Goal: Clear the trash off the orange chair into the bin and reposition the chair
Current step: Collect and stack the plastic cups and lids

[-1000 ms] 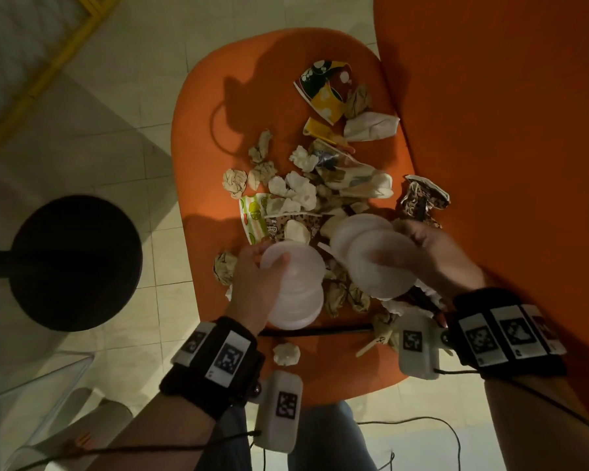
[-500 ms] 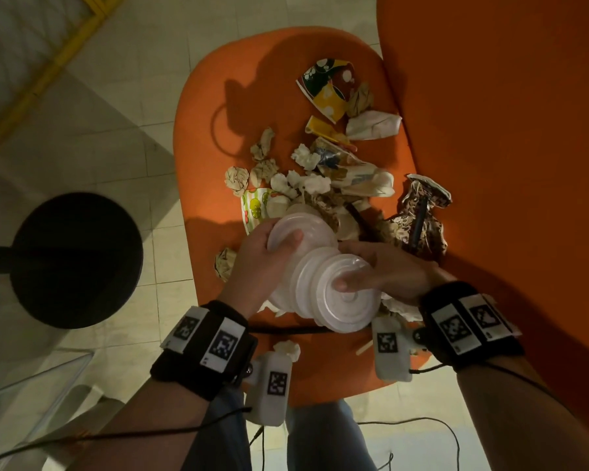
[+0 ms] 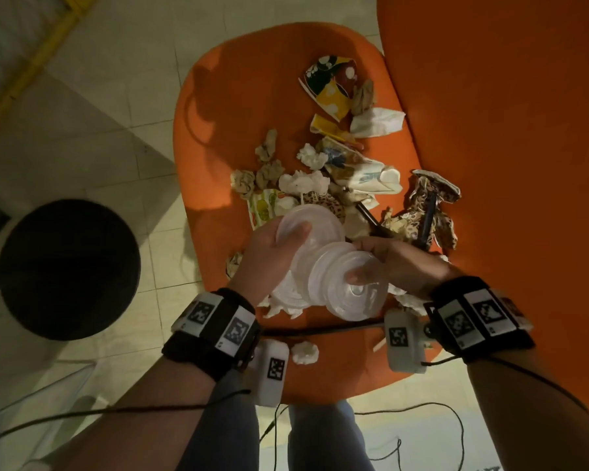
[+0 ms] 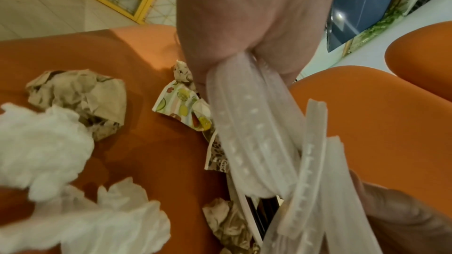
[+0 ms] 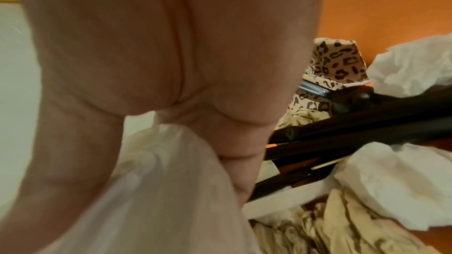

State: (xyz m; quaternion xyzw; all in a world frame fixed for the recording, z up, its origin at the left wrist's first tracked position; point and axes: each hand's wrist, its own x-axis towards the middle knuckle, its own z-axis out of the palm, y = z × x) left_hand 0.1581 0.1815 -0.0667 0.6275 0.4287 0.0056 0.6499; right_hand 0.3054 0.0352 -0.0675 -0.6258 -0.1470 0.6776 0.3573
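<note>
Low in the head view, 2 forearms with black wrist bands [image 3: 215,329] reach in over the near edge of the orange chair [image 3: 218,137]. The left hand [image 3: 266,253] grasps a stack of clear plastic lids [image 3: 308,229], thumb laid across the top lid; the left wrist view shows the lid rims [image 4: 244,132] pinched edge-on between thumb and fingers. The right hand [image 3: 398,266], just beside it at center frame, grips a second group of lids [image 3: 347,287], and the 2 stacks overlap and touch between the hands. In the right wrist view the fingers [image 5: 151,45] close over a pale, blurred lid [image 5: 171,190]. A small white tissue wad [image 3: 305,353] lies on the seat near the lower edge, beside a thin black stick [image 3: 320,329]. Past the hands, toward the middle of the frame, the seat is littered with crumpled brown paper balls [image 3: 269,171], white tissues [image 3: 303,181], a fruit-print paper scrap [image 3: 264,205] and leopard-print wrapping [image 3: 425,205] with dark sticks through it. Farther up lie a white folded napkin [image 3: 376,122] and a colourful torn cup [image 3: 330,86]. The chair back [image 3: 507,147] fills the right side. At left, on the tiled floor [image 3: 116,96], stands a round black bin [image 3: 68,266]; a yellow frame [image 3: 41,45] crosses the upper left corner.
</note>
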